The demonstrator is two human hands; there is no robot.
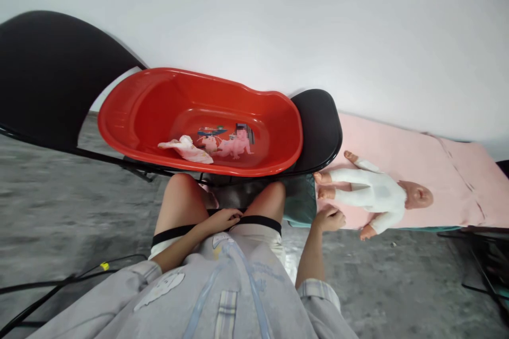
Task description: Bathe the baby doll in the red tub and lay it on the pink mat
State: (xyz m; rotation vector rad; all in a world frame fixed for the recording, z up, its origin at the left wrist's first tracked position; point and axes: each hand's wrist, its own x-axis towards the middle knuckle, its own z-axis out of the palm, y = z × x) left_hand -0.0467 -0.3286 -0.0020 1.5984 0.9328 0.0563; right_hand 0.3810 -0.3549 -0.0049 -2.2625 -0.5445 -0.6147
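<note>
A baby doll in a white suit lies on its back on a pink cloth, its feet toward the tub and its head to the right. My right hand rests at the cloth's near edge, just below the doll's feet, with its fingers curled; whether anything is in them is hidden. My left hand lies in my lap with bent fingers, and I see nothing held in it. In front of my knees stands a red tub. A crumpled white and pink cloth lies inside it.
The tub rests across black chairs, one backrest at the left and a black seat at its right end. Green fabric shows under the pink cloth. Black cables run at the lower left. A white wall rises behind.
</note>
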